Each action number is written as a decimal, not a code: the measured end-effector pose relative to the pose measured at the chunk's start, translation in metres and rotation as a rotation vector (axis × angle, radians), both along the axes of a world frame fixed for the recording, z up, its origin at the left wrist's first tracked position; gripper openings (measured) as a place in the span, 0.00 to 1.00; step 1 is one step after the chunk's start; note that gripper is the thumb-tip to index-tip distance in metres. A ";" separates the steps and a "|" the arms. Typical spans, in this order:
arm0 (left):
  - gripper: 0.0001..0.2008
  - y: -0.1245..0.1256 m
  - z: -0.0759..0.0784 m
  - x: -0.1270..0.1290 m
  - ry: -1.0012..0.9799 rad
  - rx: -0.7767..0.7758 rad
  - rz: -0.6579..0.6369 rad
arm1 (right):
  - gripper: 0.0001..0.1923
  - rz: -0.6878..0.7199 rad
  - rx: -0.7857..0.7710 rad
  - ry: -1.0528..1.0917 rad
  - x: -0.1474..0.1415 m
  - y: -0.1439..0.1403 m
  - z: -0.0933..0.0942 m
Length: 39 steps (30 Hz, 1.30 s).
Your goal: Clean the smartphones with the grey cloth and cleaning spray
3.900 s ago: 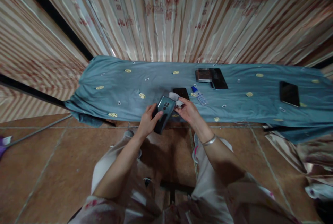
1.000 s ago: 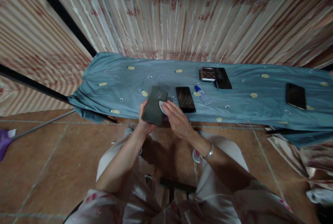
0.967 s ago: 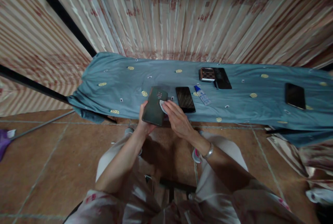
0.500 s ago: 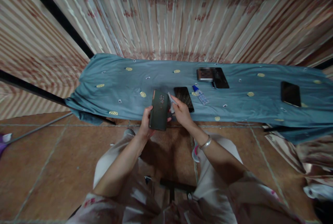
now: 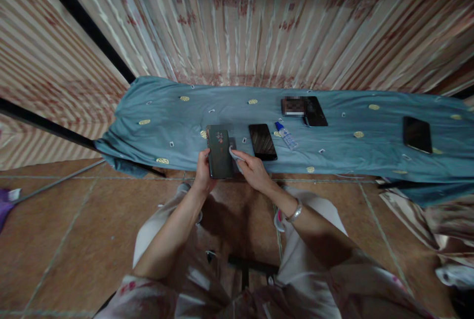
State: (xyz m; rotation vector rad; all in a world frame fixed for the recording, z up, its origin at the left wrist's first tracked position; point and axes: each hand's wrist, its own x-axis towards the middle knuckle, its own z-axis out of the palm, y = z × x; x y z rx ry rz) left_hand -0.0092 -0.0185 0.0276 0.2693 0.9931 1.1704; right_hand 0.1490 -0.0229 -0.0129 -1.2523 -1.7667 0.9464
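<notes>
A dark green wallet-style phone case (image 5: 221,156) with a small flower print is held upright over the front edge of the table. My left hand (image 5: 203,173) grips it by its left side and lower part, thumb on the edge. Between the fingers of my right hand (image 5: 255,173) is a pinched light grey cloth (image 5: 236,155), which touches or nearly touches the case's right edge. Just to the right of that hand lies a dark phone (image 5: 262,142), screen up. Beyond it rests a clear spray bottle (image 5: 287,136) with a blue cap.
A teal patterned cloth (image 5: 192,153) covers the narrow table. Farther back, a black tablet-like device (image 5: 316,111) lies beside a blurred-out item (image 5: 293,106). Another dark device (image 5: 417,134) is at the right. Pleated curtains (image 5: 237,27) hang behind, and a black pole (image 5: 85,22) slants at the left.
The phone case has shifted left and slightly away from me with my left hand. My right hand has followed leftward with the cloth, uncovering more of the phone on the table.
</notes>
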 end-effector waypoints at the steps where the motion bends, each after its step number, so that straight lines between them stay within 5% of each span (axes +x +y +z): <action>1: 0.19 0.001 -0.002 -0.002 0.006 0.008 0.002 | 0.22 0.018 -0.006 -0.018 0.000 -0.002 0.002; 8: 0.27 0.004 -0.005 -0.014 -0.045 0.113 -0.063 | 0.19 0.120 -0.069 0.008 0.000 -0.006 0.011; 13: 0.27 0.008 -0.003 -0.019 -0.063 0.090 0.030 | 0.16 0.188 -0.340 0.233 0.005 0.000 0.017; 18: 0.19 0.009 -0.005 -0.016 0.003 0.062 0.108 | 0.16 -0.047 -0.460 0.542 0.010 0.017 0.013; 22: 0.15 0.009 -0.007 -0.013 0.047 0.074 0.111 | 0.23 -0.188 -0.452 0.490 0.012 0.045 0.000; 30: 0.12 0.008 -0.008 -0.009 0.132 0.067 0.102 | 0.23 -0.110 0.048 -0.079 0.009 0.083 -0.011; 35: 0.11 0.003 -0.006 -0.008 0.181 0.068 0.073 | 0.25 -0.221 0.291 -0.350 0.028 0.075 -0.005; 39: 0.14 0.000 -0.007 -0.006 0.173 0.080 0.050 | 0.36 -0.338 0.326 -0.450 0.049 0.058 -0.008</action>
